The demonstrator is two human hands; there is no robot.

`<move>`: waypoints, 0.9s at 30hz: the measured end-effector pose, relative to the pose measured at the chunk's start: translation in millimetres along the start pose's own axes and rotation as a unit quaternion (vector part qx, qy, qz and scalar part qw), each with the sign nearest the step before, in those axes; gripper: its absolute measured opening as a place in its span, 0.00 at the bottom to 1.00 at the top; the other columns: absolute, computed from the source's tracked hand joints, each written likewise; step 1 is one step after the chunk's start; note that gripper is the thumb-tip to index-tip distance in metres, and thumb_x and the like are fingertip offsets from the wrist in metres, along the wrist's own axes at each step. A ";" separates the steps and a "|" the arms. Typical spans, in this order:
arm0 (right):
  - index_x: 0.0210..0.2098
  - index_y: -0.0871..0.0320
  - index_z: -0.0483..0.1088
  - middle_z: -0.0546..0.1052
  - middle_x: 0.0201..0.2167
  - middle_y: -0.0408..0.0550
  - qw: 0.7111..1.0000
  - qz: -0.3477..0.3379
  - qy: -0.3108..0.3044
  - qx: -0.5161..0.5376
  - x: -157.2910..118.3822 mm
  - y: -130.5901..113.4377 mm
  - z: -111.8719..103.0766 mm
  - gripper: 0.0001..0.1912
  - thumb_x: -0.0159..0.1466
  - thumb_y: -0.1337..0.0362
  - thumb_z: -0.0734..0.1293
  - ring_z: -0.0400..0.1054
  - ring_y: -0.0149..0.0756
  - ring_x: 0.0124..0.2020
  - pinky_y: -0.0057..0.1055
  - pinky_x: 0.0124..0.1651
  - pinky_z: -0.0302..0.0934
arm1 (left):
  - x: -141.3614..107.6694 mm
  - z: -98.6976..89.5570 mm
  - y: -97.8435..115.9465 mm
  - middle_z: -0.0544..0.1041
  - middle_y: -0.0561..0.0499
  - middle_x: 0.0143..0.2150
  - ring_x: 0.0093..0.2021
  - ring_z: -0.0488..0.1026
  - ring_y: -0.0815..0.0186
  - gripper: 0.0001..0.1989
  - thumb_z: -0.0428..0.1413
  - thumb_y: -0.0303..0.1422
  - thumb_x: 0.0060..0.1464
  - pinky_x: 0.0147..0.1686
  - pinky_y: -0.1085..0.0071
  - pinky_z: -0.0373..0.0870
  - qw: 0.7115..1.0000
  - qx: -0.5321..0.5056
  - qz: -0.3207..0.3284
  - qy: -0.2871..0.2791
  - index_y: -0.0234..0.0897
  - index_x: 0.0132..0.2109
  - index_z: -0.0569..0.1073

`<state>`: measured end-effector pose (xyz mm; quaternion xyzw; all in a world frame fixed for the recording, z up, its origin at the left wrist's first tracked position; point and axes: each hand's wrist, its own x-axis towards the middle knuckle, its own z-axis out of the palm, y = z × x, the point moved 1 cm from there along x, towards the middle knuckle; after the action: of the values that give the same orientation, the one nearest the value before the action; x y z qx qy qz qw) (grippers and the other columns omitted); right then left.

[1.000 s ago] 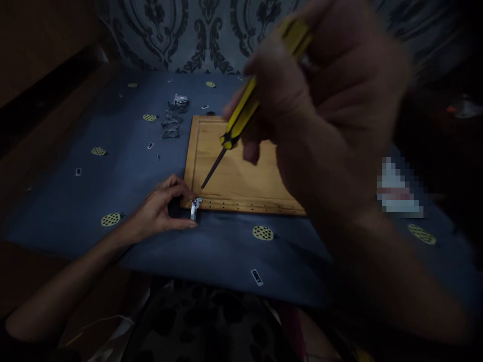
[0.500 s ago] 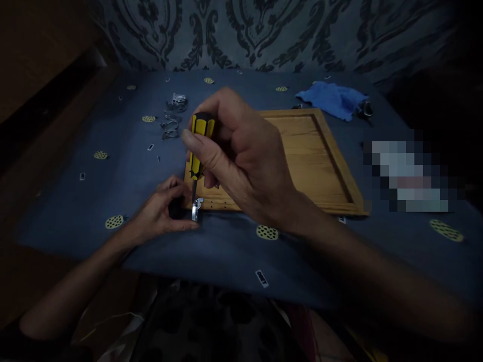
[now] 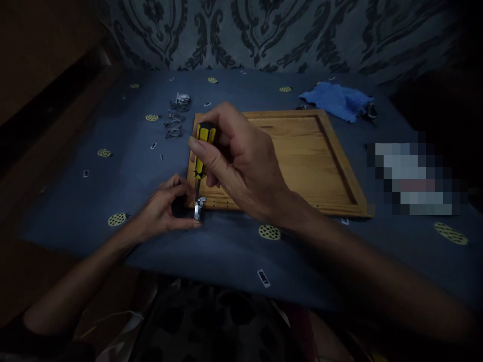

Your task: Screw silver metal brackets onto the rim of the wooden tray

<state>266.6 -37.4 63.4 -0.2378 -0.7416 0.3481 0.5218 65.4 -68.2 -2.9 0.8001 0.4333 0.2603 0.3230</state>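
Observation:
A yellow and black screwdriver (image 3: 205,134) stands nearly upright in my right hand (image 3: 251,163), its fingers wrapped round the handle. The screwdriver's tip meets a small metal hinge (image 3: 198,208) at the near left corner of a wooden panel (image 3: 302,156). My left hand (image 3: 162,208) grips the hinge between thumb and fingers, the thumb at its lower end. Small dark holes show in the panel's near edge, right of the hinge. My right hand hides part of the panel's left half.
Several metal hinges (image 3: 180,101) lie behind the hands on the blue patterned cloth (image 3: 226,251). A small screw (image 3: 161,157) lies left of the panel. At the back right is a blue rag (image 3: 335,100) beside a dark object. A pixelated patch covers something at the right.
The whole view has shifted slightly. My right hand and the screwdriver's handle sit a little lower, and the hand has turned slightly. My left hand still grips the hinge.

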 end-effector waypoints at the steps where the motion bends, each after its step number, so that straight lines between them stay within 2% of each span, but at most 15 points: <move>1: 0.38 0.53 0.62 0.68 0.26 0.35 1.000 0.006 -0.003 0.004 -0.1 0.3 0.0 0.15 0.71 0.50 0.66 0.69 0.28 0.26 0.27 0.27 0.63 | 0.1 0.2 0.2 0.72 0.48 0.45 0.49 0.69 0.57 0.26 0.66 0.56 0.50 0.50 0.59 0.70 1.000 -0.001 -0.003 0.000 0.39 0.42 0.74; 11: 0.37 0.52 0.61 0.68 0.26 0.36 1.000 0.009 -0.008 -0.028 1.2 1.4 -2.6 0.16 0.71 0.48 0.66 0.68 0.28 0.26 0.27 0.27 0.62 | 0.5 -0.6 1.6 0.72 0.48 0.45 0.49 0.70 0.57 0.26 0.67 0.54 0.49 0.50 0.59 0.71 1.000 -0.006 -0.003 -0.004 0.39 0.43 0.75; 16: 0.39 0.51 0.61 0.68 0.26 0.35 1.000 -0.015 -0.016 -0.019 1.0 4.9 -0.9 0.16 0.71 0.47 0.65 0.67 0.26 0.25 0.27 0.29 0.64 | 0.8 -0.4 2.1 0.71 0.49 0.43 0.47 0.69 0.59 0.25 0.66 0.55 0.50 0.49 0.60 0.71 1.000 0.002 -0.002 -0.003 0.39 0.41 0.74; 22: 0.39 0.51 0.61 0.68 0.27 0.36 0.999 0.017 -0.016 -0.021 -1.6 2.7 1.1 0.13 0.73 0.50 0.63 0.68 0.28 0.25 0.29 0.29 0.66 | 0.8 -0.8 0.8 0.72 0.49 0.45 0.48 0.69 0.58 0.25 0.67 0.54 0.50 0.48 0.61 0.70 1.000 0.011 0.010 -0.001 0.40 0.43 0.75; 27: 0.39 0.51 0.61 0.69 0.27 0.36 0.999 0.007 -0.019 -0.025 -0.5 5.6 0.0 0.17 0.70 0.45 0.66 0.69 0.28 0.26 0.27 0.28 0.65 | 0.1 -1.1 1.8 0.72 0.49 0.45 0.48 0.70 0.58 0.25 0.67 0.54 0.50 0.49 0.60 0.71 1.000 0.006 -0.003 -0.004 0.40 0.44 0.75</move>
<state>266.8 -34.2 58.8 -0.2491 -0.7581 0.3376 0.4992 65.6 -68.5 -0.8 0.8015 0.4359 0.2539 0.3210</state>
